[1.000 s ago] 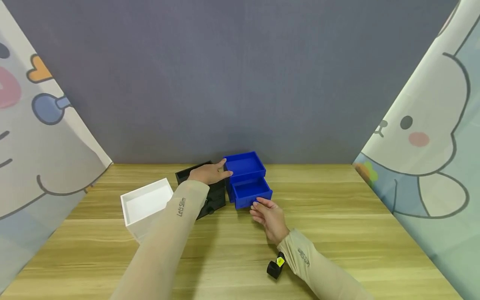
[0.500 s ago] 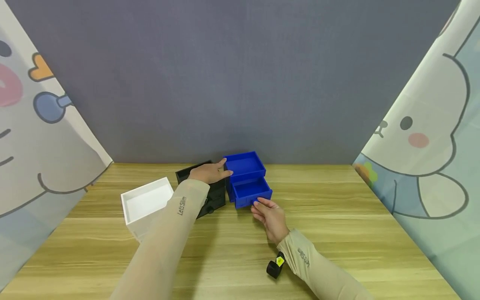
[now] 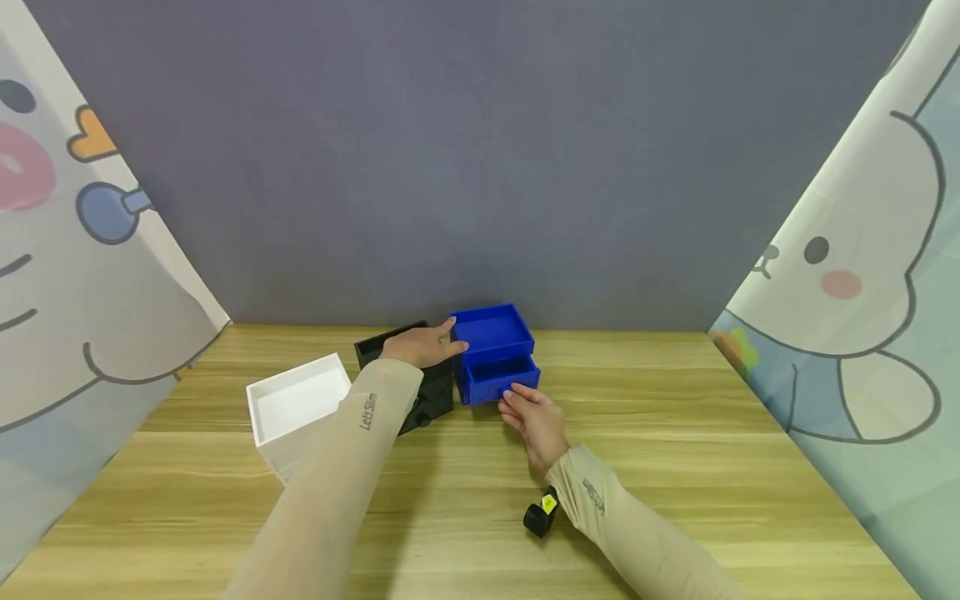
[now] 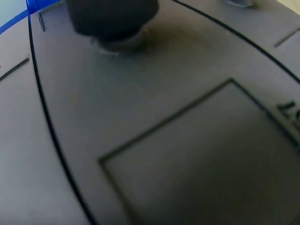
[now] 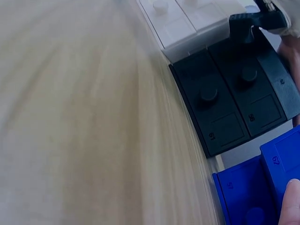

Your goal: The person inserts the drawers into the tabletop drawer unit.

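Observation:
A small blue drawer cabinet (image 3: 491, 327) with a tray-like top stands near the back wall. Its upper drawer (image 3: 487, 390) sticks out partway, and the inside shows as a narrow strip. My right hand (image 3: 536, 421) pinches the knob on that drawer's front; in the right wrist view a fingertip (image 5: 291, 201) covers the knob. My left hand (image 3: 420, 346) reaches over a black drawer cabinet (image 3: 433, 396), its thumb and a finger stretched against the blue cabinet's left edge. In the left wrist view, the black drawer fronts (image 4: 140, 103) fill the picture.
A white drawer cabinet (image 3: 288, 404) with a tray-like top stands left of the black one, partly behind the left sleeve (image 3: 345, 467). A small black device with a yellow label (image 3: 549, 503) is at the right wrist. Behind the wooden table (image 3: 465, 517) rises a grey wall (image 3: 480, 167).
The blue drawer has slid further into its cabinet, with my right hand moving forward along with it. My left hand stays at the cabinet's left edge.

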`<state>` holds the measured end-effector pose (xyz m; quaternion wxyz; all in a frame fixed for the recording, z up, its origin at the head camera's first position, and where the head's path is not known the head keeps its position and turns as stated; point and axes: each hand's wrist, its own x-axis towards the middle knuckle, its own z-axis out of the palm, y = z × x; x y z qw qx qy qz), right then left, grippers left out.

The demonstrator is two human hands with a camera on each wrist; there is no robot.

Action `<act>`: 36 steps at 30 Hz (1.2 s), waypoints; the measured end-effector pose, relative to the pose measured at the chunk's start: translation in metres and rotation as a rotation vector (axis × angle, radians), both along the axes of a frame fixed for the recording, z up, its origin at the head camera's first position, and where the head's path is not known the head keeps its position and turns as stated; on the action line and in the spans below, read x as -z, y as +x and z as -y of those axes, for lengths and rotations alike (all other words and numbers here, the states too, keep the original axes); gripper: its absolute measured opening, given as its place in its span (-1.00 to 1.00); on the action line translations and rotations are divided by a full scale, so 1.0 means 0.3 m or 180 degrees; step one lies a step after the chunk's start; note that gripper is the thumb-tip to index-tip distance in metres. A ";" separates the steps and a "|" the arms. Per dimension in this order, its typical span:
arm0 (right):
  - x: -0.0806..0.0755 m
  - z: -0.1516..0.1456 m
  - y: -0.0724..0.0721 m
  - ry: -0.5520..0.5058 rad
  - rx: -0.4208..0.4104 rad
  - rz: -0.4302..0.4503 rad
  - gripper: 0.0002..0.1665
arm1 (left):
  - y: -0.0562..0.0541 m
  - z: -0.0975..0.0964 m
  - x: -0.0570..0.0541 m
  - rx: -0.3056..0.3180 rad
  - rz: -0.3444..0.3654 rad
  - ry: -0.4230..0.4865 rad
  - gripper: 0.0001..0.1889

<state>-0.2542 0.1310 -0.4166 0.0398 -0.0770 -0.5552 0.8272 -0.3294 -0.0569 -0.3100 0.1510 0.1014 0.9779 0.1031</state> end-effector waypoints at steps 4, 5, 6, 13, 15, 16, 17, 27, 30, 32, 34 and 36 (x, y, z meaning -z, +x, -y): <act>-0.003 0.013 -0.026 -0.0007 -0.0005 -0.0003 -0.63 | 0.005 0.004 0.004 -0.0065 -0.0033 -0.0007 -0.22; -0.002 0.014 -0.032 -0.0025 0.0006 -0.0022 -0.64 | 0.006 0.003 0.006 -0.0074 -0.0034 -0.0004 -0.22; 0.000 0.016 -0.037 -0.0046 0.0023 -0.0032 -0.64 | 0.007 0.003 0.009 -0.0068 -0.0037 -0.0006 -0.22; 0.013 0.043 -0.071 -0.0088 0.0108 -0.0022 -0.66 | 0.008 0.012 0.021 -0.0049 -0.0051 -0.0116 -0.21; 0.011 0.055 -0.084 -0.0078 0.0108 -0.0029 -0.65 | 0.005 0.017 0.016 -0.0056 -0.0078 -0.0147 -0.22; 0.011 0.057 -0.090 -0.0071 0.0113 -0.0038 -0.65 | 0.001 0.016 0.014 -0.0053 -0.0087 -0.0148 -0.22; 0.011 0.059 -0.096 -0.0060 0.0123 -0.0041 -0.65 | -0.002 0.013 0.012 -0.0049 -0.0105 -0.0147 -0.22; 0.035 0.031 -0.118 0.0111 0.0266 -0.0027 -0.67 | -0.026 -0.027 0.056 -0.0012 -0.0082 0.0013 -0.24; 0.040 0.033 -0.126 0.0148 0.0309 -0.0004 -0.69 | -0.025 -0.035 0.065 -0.0033 -0.0121 -0.0012 -0.25; 0.042 0.032 -0.129 0.0199 0.0302 0.0026 -0.68 | -0.022 -0.037 0.069 -0.0036 -0.0150 -0.0061 -0.26; 0.042 0.015 -0.129 0.0347 0.0187 0.0083 -0.63 | -0.019 -0.038 0.070 -0.0040 -0.0106 -0.0130 -0.26; 0.034 -0.022 -0.119 0.0645 -0.0037 0.0151 -0.56 | -0.009 -0.032 0.055 -0.0002 0.0041 -0.0184 -0.24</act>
